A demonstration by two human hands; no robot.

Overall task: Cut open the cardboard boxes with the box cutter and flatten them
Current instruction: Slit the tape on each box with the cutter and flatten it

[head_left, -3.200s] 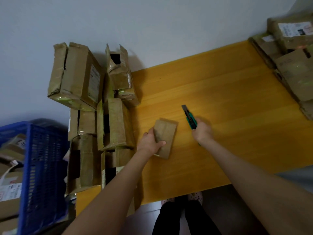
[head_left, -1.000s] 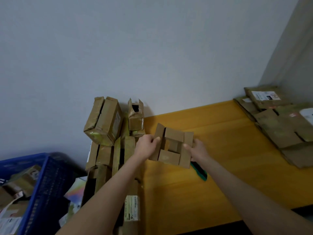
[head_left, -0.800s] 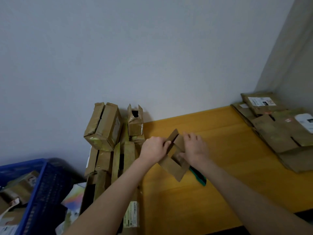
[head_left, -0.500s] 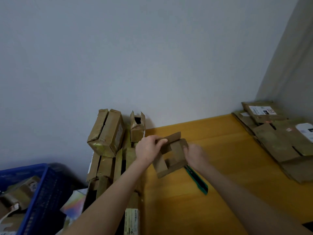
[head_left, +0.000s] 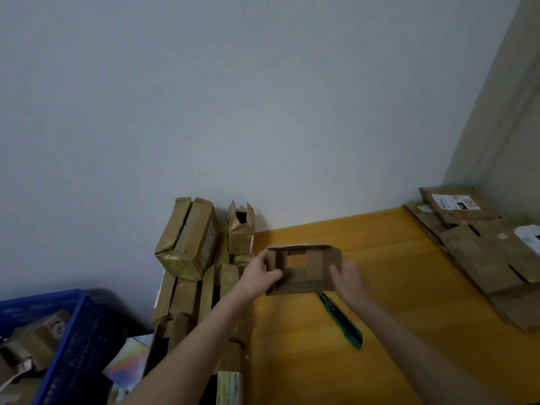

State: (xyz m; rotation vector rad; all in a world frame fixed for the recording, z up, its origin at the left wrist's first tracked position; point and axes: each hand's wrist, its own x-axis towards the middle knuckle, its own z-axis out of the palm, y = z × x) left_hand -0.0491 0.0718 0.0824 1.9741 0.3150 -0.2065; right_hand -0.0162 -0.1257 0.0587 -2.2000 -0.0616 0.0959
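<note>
A person holds a small cardboard box (head_left: 304, 277) over the left part of a wooden table (head_left: 394, 287). The left hand (head_left: 261, 277) grips its left end. The right hand (head_left: 346, 277) is at its right end, too blurred to tell its grip. Half a second ago the box was skewed; now it is a squared, open sleeve, probably ready for pressing flat. The box cutter (head_left: 343, 321) lies on the table.

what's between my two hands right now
The small opened cardboard box: the left hand grips its left end, and the blurred right hand is at its right end. Shown in the head view.
</note>
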